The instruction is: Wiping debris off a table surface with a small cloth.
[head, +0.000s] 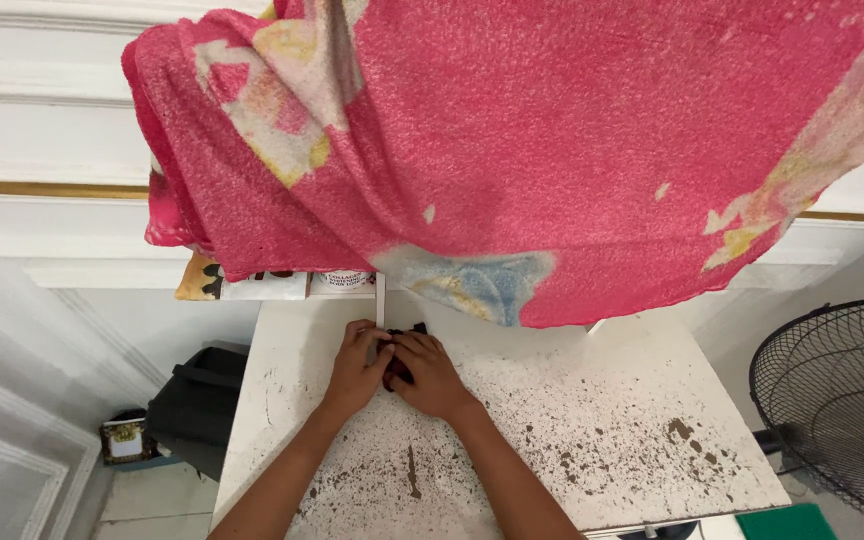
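Observation:
Both my hands meet near the back of a worn white table (592, 420). My left hand (354, 368) and my right hand (430, 374) are cupped together around a small dark object with a hint of red (399, 372), which is mostly hidden by the fingers. A thin white upright strip (380, 300) rises just behind my left hand. A large pink towel with pale flower patterns (532, 140) hangs over the upper part of the view and hides what is behind it.
The tabletop paint is chipped with many brown spots. A black wire fan guard (842, 410) stands at the right. A dark bag (197, 405) and a small box (124, 440) sit on the floor at the left. White panelled wall runs behind.

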